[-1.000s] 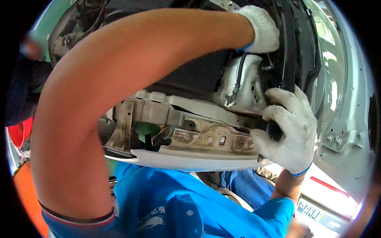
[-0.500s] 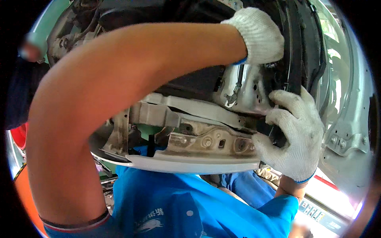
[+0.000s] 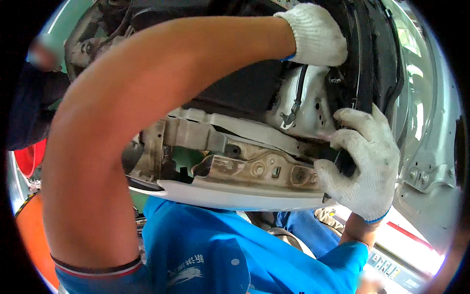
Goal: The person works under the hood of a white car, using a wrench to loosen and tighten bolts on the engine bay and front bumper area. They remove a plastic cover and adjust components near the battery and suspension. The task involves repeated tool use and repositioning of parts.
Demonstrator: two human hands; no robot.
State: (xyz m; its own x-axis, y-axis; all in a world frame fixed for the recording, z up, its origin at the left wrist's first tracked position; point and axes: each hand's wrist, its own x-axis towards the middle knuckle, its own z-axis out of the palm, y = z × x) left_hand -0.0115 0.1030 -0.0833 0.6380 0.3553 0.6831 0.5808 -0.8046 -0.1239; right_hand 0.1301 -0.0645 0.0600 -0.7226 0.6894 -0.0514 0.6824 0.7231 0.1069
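Observation:
My left arm arches over the open engine bay of a car, and its hand [image 3: 318, 36] wears a white knitted glove. That hand is turned down beside a long black strip [image 3: 362, 54]; its fingers are hidden, and I cannot tell what they touch. Lower right, my right hand [image 3: 364, 164] in a matching glove has its fingers and thumb curled round a black part [image 3: 346, 161] at the strip's near end. Between the hands, a black cable with a metal end fitting [image 3: 292, 116] lies against a silver body panel [image 3: 313, 98].
A dirty metal crossbar [image 3: 259, 169] and a pale bumper edge [image 3: 235, 196] run close in front of my blue shirt. On the right stand glass [image 3: 413, 73] and a silver panel with bolts [image 3: 421, 171]. Another person [image 3: 34, 103] is at far left, near a red object [image 3: 30, 159].
My left hand has shifted slightly farther away, uncovering more of the cable and silver panel. My right hand keeps its curled grip almost in place.

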